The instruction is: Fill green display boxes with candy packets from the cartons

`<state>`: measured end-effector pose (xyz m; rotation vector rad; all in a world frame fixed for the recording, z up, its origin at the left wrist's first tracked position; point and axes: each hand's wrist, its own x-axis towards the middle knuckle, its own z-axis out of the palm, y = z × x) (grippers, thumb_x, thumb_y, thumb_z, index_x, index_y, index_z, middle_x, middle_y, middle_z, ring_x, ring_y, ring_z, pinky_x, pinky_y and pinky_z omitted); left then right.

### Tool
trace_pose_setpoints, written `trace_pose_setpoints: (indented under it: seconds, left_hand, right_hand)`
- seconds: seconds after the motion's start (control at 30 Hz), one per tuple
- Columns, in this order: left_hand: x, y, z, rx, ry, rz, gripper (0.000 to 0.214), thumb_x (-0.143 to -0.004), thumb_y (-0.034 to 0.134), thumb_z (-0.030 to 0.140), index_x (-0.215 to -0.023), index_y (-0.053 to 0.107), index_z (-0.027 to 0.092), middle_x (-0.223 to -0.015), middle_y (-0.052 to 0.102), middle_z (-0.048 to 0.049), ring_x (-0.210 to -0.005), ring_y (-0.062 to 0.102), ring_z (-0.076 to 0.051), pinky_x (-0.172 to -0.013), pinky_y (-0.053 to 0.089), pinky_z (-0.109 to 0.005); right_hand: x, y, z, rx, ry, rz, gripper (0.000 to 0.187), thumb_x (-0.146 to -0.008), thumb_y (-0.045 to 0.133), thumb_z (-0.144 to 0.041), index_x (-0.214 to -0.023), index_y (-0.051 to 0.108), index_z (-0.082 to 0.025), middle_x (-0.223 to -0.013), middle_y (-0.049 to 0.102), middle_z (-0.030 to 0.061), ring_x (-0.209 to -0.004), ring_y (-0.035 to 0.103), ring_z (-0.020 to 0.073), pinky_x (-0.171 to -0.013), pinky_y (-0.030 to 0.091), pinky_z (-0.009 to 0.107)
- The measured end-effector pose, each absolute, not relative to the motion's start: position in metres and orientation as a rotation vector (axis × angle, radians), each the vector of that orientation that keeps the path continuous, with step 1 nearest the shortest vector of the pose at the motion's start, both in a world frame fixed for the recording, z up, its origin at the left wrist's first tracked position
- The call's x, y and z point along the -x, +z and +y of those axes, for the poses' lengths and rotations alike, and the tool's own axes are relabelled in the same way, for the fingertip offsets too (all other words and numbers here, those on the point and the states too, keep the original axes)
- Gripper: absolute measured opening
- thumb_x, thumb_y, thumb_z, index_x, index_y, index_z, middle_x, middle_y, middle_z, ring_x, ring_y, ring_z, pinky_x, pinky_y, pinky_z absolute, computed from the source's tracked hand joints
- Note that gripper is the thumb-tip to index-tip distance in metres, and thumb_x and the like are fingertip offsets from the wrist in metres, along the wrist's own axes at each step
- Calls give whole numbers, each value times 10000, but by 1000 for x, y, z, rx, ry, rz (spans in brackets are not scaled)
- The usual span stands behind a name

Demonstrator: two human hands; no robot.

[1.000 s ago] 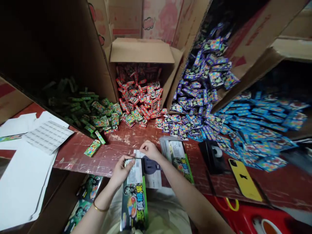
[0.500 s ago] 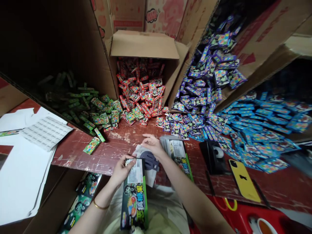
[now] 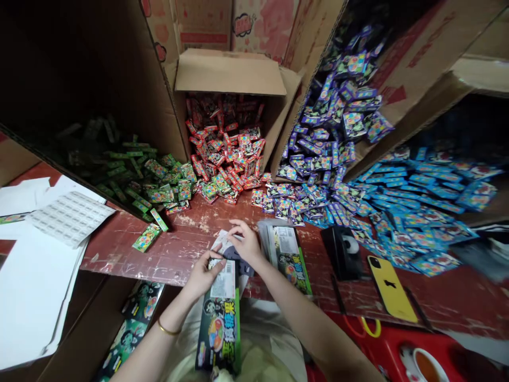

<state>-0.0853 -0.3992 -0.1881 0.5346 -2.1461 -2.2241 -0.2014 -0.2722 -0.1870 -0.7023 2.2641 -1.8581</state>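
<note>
My left hand (image 3: 205,273) grips the top end of a long black and green candy box (image 3: 218,323), thumb over its white label, the box tilted down into my lap. Just beyond that end is my right hand (image 3: 245,245), fingers bent and apart, with nothing visible in them. Beneath my hands lies a pale sheet with a dark grey printed shape (image 3: 231,251), partly covered by them. To the right of my right forearm, another such box (image 3: 289,254) rests on the table beside clear plastic.
Cardboard boxes spill green (image 3: 159,196), red (image 3: 228,159), purple (image 3: 318,148) and blue candy packets (image 3: 417,196) onto the red table (image 3: 119,254). A tape dispenser (image 3: 342,253) and yellow phone (image 3: 392,289) lie right; white sheets (image 3: 35,286) left; a cup (image 3: 429,366) lower right.
My right hand has moved in closer to my left hand and the box's top end. My left hand keeps hold of the box. The whole view has shifted slightly.
</note>
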Motion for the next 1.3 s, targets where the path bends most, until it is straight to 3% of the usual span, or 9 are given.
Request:
trace_pose_setpoints:
  seconds: [0.1, 0.17, 0.27, 0.33, 0.4, 0.7, 0.93, 1.17, 1.3]
  left_hand:
    - [87, -183, -397, -536, -2218, -2151, 257, -703, 728, 402, -765, 589, 195, -1311, 580, -167, -1284, 466, -295, -1074, 286, -430]
    - [86, -173, -397, -553, -2234, -2144, 267, -711, 718, 415, -770, 581, 194, -1239, 626, -154, -1212, 529, -295, -1013, 358, -424]
    - [81, -148, -399, -577, -2291, -2137, 279, -733, 703, 422, -822, 562, 199, -912, 709, -72, -860, 666, -236, -754, 489, -347]
    - [78, -132, -400, -568, -2326, -2132, 293, -727, 722, 400, -852, 543, 206, -720, 662, 10, -638, 628, -169, -608, 472, -279]
    - [76, -120, -399, -540, -2328, -2130, 316, -708, 752, 368, -859, 526, 208, -678, 623, 47, -573, 579, -127, -569, 450, -243]
    - [80, -110, -391, -452, -2168, -2230, 361, -660, 793, 335, -853, 525, 189, -707, 603, 36, -630, 535, -119, -585, 417, -228]
    - [81, -100, -387, -455, -2083, -2247, 252, -761, 700, 367, -824, 533, 188, -729, 614, 13, -731, 571, -150, -679, 438, -255]
    - [62, -96, -378, -524, -2445, -2064, 544, -664, 798, 263, -1120, 503, 233, -1019, 679, -33, -912, 639, -194, -795, 493, -290]
    - [50, -101, -392, -564, -2799, -2077, 367, -661, 804, 341, -952, 650, 179, -941, 716, -64, -852, 661, -223, -783, 505, -319]
  right_hand:
    - [190, -178, -268, 844, -1731, 2394, 309, -796, 556, -157, -1088, 605, -246, -836, 692, 19, -881, 640, 192, -906, 467, 364]
    - [185, -167, -267, 700, -1851, 2295, 312, -784, 595, -189, -1092, 587, -238, -839, 690, 15, -851, 650, 184, -840, 502, 338]
    - [180, -144, -265, 399, -2046, 1979, 381, -706, 706, -251, -1056, 558, -215, -780, 685, -1, -729, 656, 161, -693, 526, 288]
    - [179, -125, -264, 343, -2046, 1766, 426, -644, 761, -247, -1018, 560, -207, -725, 681, -16, -656, 646, 144, -633, 516, 265]
    - [177, -111, -261, 365, -2012, 1621, 444, -612, 782, -214, -998, 564, -205, -700, 680, -28, -637, 643, 130, -634, 508, 257]
    - [175, -98, -252, 565, -1846, 1705, 419, -652, 747, -151, -1019, 553, -205, -721, 652, -43, -614, 583, 97, -610, 434, 239]
    - [180, -96, -250, 255, -1875, 1448, 549, -522, 823, -114, -1000, 568, -201, -721, 619, -59, -626, 571, 84, -604, 429, 217]
    - [180, -122, -242, 58, -1654, 1171, 476, -581, 821, -272, -995, 615, -158, -831, 675, 13, -738, 632, 131, -671, 468, 249]
    - [203, -128, -216, 362, -1710, 1481, 653, -565, 839, -253, -1156, 564, -219, -743, 665, -39, -655, 609, 118, -634, 471, 242]
